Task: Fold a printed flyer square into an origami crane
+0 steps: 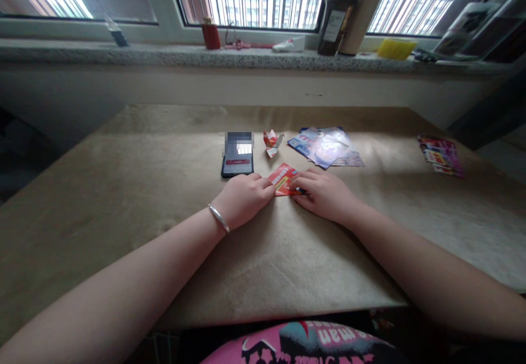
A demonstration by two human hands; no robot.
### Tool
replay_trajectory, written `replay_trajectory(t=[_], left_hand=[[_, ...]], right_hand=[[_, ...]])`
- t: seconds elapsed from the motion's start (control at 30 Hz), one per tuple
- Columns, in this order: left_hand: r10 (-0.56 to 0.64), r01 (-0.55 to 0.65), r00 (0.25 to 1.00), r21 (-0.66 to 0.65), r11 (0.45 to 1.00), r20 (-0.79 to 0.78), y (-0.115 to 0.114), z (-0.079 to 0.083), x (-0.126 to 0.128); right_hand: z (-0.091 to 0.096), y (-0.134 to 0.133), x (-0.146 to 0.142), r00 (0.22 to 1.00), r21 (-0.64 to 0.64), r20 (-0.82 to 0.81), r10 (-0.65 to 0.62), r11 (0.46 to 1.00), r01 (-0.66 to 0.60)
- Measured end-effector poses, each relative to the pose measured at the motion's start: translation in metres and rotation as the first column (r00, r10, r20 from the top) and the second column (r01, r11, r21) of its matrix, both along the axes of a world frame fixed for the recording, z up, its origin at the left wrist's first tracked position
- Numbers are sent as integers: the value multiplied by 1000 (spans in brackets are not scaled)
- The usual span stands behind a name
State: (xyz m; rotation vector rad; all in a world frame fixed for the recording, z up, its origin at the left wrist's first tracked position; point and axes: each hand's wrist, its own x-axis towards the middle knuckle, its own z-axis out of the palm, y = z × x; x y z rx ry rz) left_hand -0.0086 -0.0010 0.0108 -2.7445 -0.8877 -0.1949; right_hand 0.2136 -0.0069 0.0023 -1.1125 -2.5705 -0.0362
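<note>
A red printed sheet of paper [284,176], turned cornerwise, lies on the table between my hands. My left hand [250,195], with a silver bangle at the wrist, presses its fingertips together on the paper's left corner. At the right corner, my right hand [322,193] has its fingers curled in and pinching the edge. A small dark bit shows under those fingers; I cannot make out what it is. Just beyond the sheet stands a folded paper crane [272,143] in red and white. A phone [238,155] with a lit screen lies beyond my left hand.
Blue and purple printed papers [324,146] lie overlapped behind my right hand. More colourful printed papers [441,155] are at the table's far right. On the stone windowsill [160,57] stand a red spool [211,34], a dark jar [335,24] and a yellow sponge [396,49].
</note>
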Motion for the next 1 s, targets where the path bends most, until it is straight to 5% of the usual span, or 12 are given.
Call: replay_trajectory(t=[0.37,1.0], left_hand=[[-13,8,980,25,1000,198,1,-5,4],[-64,29,961,132,991,269,-1,-1,4]], right_hand=[[0,-10,-16,989,93,-113,-92,990,103],[-3,-4,-14,963,92,-267,27,996,-2]])
